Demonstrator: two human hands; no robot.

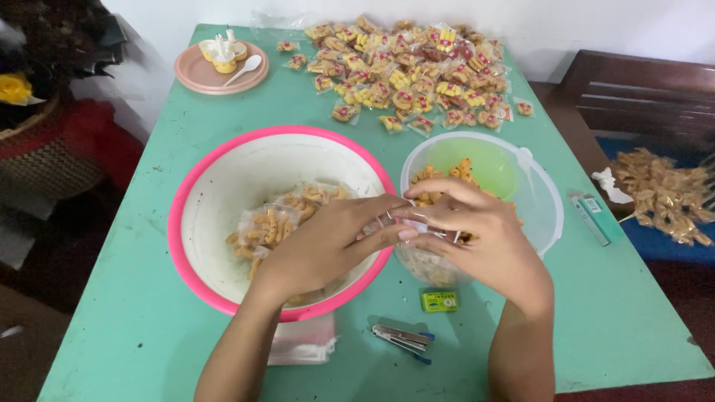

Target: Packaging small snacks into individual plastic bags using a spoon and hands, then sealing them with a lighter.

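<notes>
A pink-rimmed bowl [195,195] holds a few filled snack packets [279,219], not yet stapled as far as I can tell. Above its right edge, the left hand [328,242] and right hand [477,234] pinch a small clear bag [392,220] between nearly closed fingertips. The clear tub [547,205] holds loose snacks. A large heap of finished packets [417,74] lies behind.

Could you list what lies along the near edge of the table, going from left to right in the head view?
Stack of clear plastic bags → stapler → small green box, all on the green table in front of the pink-rimmed bowl.
</notes>
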